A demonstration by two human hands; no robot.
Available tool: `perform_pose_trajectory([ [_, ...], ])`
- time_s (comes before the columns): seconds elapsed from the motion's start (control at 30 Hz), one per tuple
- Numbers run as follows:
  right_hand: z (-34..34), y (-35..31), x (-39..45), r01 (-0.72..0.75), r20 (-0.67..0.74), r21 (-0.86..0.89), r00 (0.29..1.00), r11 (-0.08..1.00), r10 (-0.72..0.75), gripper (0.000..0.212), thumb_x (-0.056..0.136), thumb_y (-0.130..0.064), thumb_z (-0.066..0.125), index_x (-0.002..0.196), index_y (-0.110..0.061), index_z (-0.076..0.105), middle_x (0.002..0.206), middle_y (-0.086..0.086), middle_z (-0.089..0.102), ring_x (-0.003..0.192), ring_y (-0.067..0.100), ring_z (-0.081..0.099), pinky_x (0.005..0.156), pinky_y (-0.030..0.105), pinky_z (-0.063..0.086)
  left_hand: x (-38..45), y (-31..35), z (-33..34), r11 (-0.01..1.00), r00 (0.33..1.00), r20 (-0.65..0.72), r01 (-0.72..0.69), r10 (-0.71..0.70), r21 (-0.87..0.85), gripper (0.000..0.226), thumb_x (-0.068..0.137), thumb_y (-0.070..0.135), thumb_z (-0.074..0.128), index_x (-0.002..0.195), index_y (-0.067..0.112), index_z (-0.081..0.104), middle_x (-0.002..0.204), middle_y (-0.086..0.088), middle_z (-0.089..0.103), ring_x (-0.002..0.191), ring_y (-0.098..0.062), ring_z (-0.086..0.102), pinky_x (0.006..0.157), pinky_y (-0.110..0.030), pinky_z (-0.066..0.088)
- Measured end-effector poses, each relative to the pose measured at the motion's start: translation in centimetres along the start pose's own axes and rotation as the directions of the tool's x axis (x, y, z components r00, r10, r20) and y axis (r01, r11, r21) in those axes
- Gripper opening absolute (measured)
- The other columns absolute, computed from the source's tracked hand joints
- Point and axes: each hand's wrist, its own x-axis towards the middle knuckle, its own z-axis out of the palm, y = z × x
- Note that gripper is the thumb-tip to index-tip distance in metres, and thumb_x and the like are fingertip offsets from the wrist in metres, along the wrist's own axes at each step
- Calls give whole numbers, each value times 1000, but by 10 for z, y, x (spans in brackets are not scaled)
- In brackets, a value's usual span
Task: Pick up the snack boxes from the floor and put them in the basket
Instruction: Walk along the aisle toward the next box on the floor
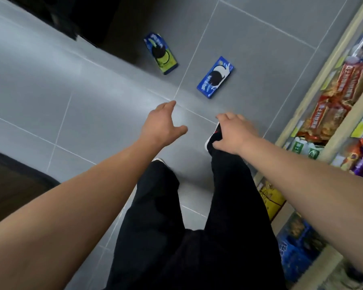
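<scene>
We have both hands out, left hand (162,124) and right hand (232,130) spread apart and empty, for the reach. Blue-and-white flat cardboard snack box (215,77) and blue-and-yellow one (161,53) lie ahead on grey tiled floor (249,38), untouched. No basket visible.

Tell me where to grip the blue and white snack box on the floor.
Grip the blue and white snack box across its two long edges, coming from above with the right hand. It lies flat on the tiles, so only its narrow width probably fits a pinch.
</scene>
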Motion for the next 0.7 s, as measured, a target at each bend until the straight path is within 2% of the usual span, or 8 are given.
perform_pose_trajectory([
  [0.1, -6, 45, 54, -29, 18, 32, 999, 999, 28, 80, 74, -41, 72, 144, -21, 37, 142, 4, 44, 129, 30, 43, 102, 38, 40, 49, 28, 16, 999, 998, 37, 46, -46, -12, 83, 79, 41, 70, 150, 20, 32, 154, -3, 35, 139, -24, 35, 111, -37, 33],
  [0.33, 22, 109, 186, -171, 46, 280, 985, 945, 165, 84, 68, -39, 75, 140, -13, 41, 132, 13, 48, 122, 35, 49, 99, 42, 46, 177, 50, 65, 997, 995, 82, 57, -52, -60, 76, 82, 36, 68, 148, 17, 35, 151, -6, 40, 137, -23, 39, 109, -29, 30],
  [0.5, 79, 129, 283, -235, 48, 503, 969, 832, 244, 85, 70, -32, 77, 143, -11, 38, 138, 15, 45, 127, 33, 45, 105, 39, 42, 281, 34, 127, 994, 989, 124, 91, -83, -61, 71, 83, 36, 67, 146, 17, 39, 146, -7, 47, 132, -24, 45, 106, -30, 33],
  [0.7, 152, 149, 383, -323, 116, 623, 939, 712, 325, 81, 75, -30, 77, 142, -6, 38, 142, 15, 46, 130, 30, 45, 104, 31, 37, 386, -2, 199, 988, 984, 149, 115, -99, -105, 68, 83, 37, 68, 143, 18, 42, 142, -5, 51, 126, -22, 51, 101, -31, 40],
])
